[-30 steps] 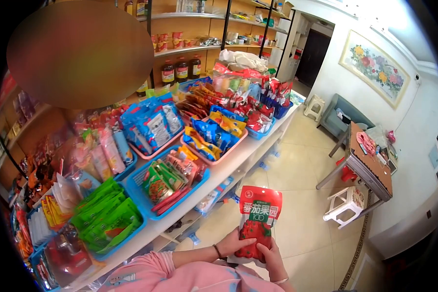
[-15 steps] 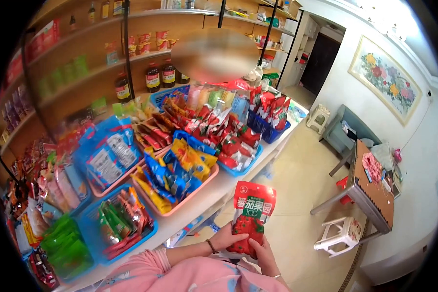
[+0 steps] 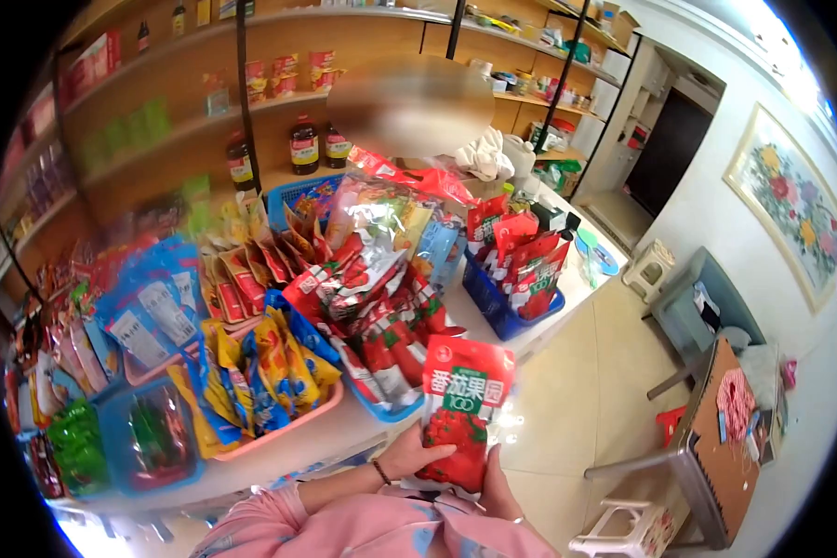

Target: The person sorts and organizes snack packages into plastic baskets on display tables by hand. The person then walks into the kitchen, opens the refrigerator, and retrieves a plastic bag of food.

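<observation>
White counter (image 3: 479, 337) carries 1 navy basket (image 3: 495, 312), light-blue trays (image 3: 115, 437) and pink trays (image 3: 293, 420).

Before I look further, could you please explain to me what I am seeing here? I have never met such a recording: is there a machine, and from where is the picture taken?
There is no machine, only a person in pink clothing. The camera sits on their head and looks forward and down. The left hand and right hand together hold a glossy red packet with a green label by its lower part. Beside them, a long white counter carries a dark blue plastic basket of red packets, a pink plastic basket of yellow and blue packets, and more. Behind stand brown wooden shelves; a blurred oval hides part of them.
</observation>
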The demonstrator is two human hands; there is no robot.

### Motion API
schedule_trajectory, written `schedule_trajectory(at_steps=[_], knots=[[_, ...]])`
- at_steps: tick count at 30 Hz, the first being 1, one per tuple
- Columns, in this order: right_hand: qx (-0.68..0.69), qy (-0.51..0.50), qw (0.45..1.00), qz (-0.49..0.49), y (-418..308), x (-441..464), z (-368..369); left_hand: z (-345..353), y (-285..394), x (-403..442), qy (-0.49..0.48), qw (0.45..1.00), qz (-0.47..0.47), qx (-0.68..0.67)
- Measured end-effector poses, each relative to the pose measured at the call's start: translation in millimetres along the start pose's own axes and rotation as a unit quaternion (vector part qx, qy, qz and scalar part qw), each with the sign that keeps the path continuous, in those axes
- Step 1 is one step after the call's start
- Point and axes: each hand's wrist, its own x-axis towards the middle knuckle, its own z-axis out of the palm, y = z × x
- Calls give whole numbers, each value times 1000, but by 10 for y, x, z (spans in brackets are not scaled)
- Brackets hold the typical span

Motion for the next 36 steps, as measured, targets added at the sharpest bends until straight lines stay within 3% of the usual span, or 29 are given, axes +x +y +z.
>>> schedule_trajectory(at_steps=[2,4,5,7,8,10,12,15,16,17,19,22,24,26,28,30,31,36], knots=[[10,-46,999,14,-268,367,-404,131,124,279,11,1000,22,-16],[-123,-85,987,48,-486,769,-863,215,247,514,91,994,39,-46],[-262,-90,960,39,-690,824,-1056,244,344,615,140,987,50,-69],[-495,-37,868,-27,-776,1208,-1767,199,503,820,208,972,87,-71],[-520,-3,852,52,-1133,1114,-1757,133,532,914,232,965,111,-48],[-531,50,843,71,-1410,1436,-2337,-19,432,1053,309,945,83,-63],[-562,99,819,63,-1771,1937,-2933,-262,287,1119,365,926,44,90],[-542,234,804,-79,-2564,2745,-3404,-374,306,1224,398,913,26,85],[-543,253,782,-173,-2808,3154,-3634,-400,353,1251,387,915,-2,114],[-582,287,725,-230,-3033,3793,-4078,-406,401,1276,401,909,-6,113],[-582,320,671,-329,-3496,3744,-3543,-418,553,1338,386,906,-57,166],[-585,342,683,-273,-3867,3816,-3031,-571,448,1327,345,924,-93,135],[-619,325,671,-248,-4032,3891,-2793,-417,685,1191,372,882,-34,289],[-623,375,640,-248,-4093,4043,-2673,-330,887,1031,457,813,-43,359],[-618,361,657,-236,-4149,4069,-2517,-303,962,900,551,746,1,374],[-675,340,621,-207,-4193,4110,-2437,-268,992,747,581,717,-122,366],[-683,323,623,-205,-4204,4051,-2313,-211,971,705,590,682,-126,413],[-718,252,619,-192,-4291,4349,-2317,169,912,743,637,633,-230,376]])
